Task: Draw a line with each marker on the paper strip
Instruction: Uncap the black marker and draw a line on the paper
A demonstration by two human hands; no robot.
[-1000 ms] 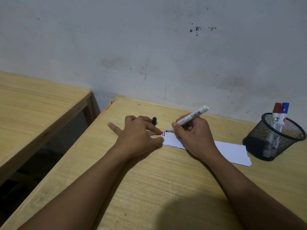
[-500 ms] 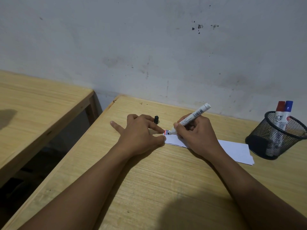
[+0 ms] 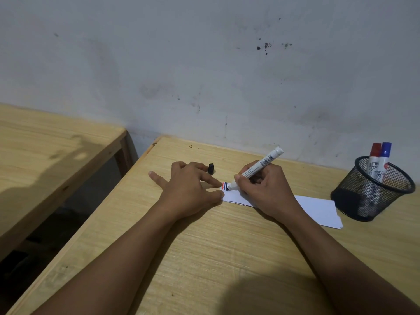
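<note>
Marker tip met the paper strip's left end
The right hand [image 3: 266,189] held the marker [image 3: 259,167] in a pinching grip, tilted; the left hand [image 3: 188,189] lay flat, fingers spread, pressing the paper strip [image 3: 316,209] onto the desk [image 3: 204,258]

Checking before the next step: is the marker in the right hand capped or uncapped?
Uncapped. The marker has its dark tip bare on the paper strip, and a black cap stands on the table behind the left hand.

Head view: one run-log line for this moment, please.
right hand: marker tip on strip | left hand: pinning strip | cap: on table
</note>
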